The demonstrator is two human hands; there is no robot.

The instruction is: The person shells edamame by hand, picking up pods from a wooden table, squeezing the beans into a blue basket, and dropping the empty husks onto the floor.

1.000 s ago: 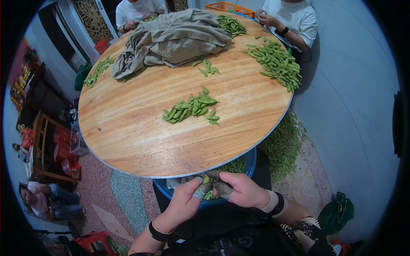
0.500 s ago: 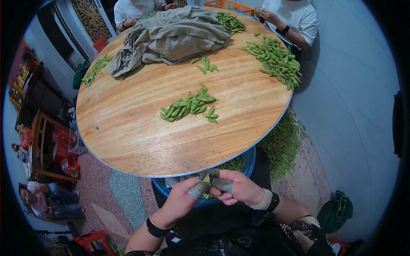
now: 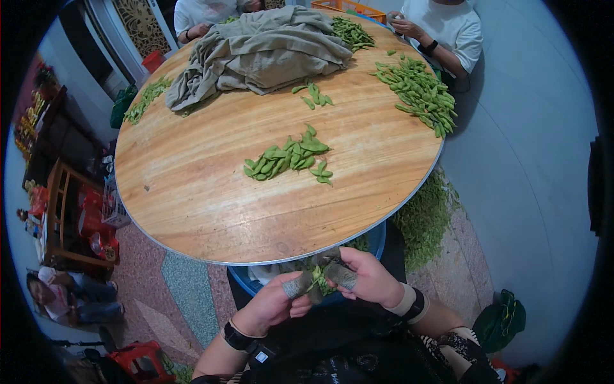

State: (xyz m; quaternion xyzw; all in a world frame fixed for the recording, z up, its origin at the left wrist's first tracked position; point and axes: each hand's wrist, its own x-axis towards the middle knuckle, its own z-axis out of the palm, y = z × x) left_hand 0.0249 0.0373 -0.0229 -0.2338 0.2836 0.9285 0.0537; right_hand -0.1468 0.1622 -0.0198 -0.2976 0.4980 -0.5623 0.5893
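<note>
My left hand (image 3: 275, 304) and my right hand (image 3: 371, 278) meet just below the table's near edge, over a blue basin (image 3: 382, 242). Grey wrapping covers the thumbs and some fingertips of both. The fingers are closed in a pinch around a green soybean pod (image 3: 317, 276), seen only in part between the thumbs. Loose green pieces lie in the basin beneath. On the round wooden table (image 3: 211, 211) ahead of me is a small heap of soybean pods (image 3: 281, 159).
A grey-brown cloth (image 3: 262, 54) covers a mound at the table's far side. A larger pod pile (image 3: 419, 93) lies at the right edge. Two people in white shirts (image 3: 457, 32) work across the table. Discarded green hulls (image 3: 425, 221) are heaped on the floor at right.
My hands have shifted slightly, the right one a little up and to the right. The green bit between the thumbs looks different. The pod heap on the table is unchanged.
</note>
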